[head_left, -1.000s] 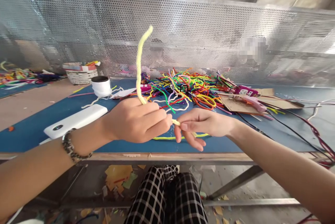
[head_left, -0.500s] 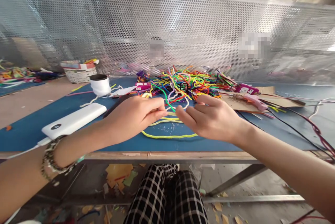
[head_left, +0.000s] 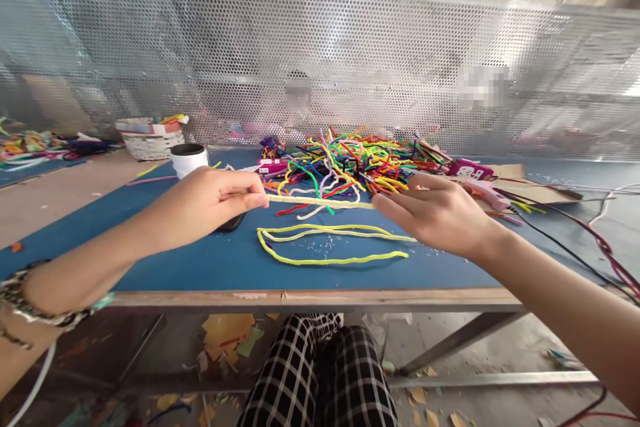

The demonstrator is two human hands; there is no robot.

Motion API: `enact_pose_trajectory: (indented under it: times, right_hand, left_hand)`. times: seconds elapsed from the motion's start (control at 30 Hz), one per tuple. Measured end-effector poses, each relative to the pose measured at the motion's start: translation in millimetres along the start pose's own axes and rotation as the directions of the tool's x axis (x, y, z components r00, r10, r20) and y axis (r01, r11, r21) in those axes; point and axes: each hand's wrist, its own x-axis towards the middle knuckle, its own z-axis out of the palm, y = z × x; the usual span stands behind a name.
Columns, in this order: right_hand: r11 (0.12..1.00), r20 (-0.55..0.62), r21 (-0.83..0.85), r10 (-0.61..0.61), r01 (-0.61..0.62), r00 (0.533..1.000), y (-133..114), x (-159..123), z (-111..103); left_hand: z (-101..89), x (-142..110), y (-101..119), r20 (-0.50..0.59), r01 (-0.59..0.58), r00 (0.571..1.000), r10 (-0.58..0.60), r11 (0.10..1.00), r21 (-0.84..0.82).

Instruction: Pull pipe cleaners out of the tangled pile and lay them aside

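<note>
Between my hands a pale yellow pipe cleaner [head_left: 320,201] is stretched nearly straight above the table. My left hand [head_left: 220,200] pinches its left end between thumb and fingertips. At the other end my right hand [head_left: 430,214] is closed on it, the fingertips partly hidden behind the hand. Below, on the blue table top, lie bent yellow pipe cleaners [head_left: 330,260] with their ends toward the right. A big tangled heap of many-coloured pipe cleaners [head_left: 350,157] spreads behind my hands.
A white cup-shaped container [head_left: 187,160] and a wrapped basket [head_left: 150,138] stand at the left. To the right lie a pink glue gun [head_left: 485,194], cardboard [head_left: 537,192] and loose cables [head_left: 565,227]. A perforated metal screen [head_left: 320,54] closes off the back.
My hands have moved apart, the left one to the left and the right one slightly right. The pale yellow pipe cleaner now shows stretched between them. My left arm now covers the white power bank.
</note>
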Motion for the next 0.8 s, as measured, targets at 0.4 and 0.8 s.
enact_pose_trajectory:
  times: [0.4,0.8]
  right_hand:
    - [0.988,0.198,0.099,0.095,-0.116,0.976,-6,-51,13]
    - [0.973,0.171,0.214,0.046,-0.083,0.984,-35,-70,26]
  left_hand:
    - [11.2,-24,-45,0.131,-0.003,0.991,0.009,0.999,-0.048]
    - [43.2,-19,-48,0.562,0.199,0.827,-0.017,0.944,-0.264]
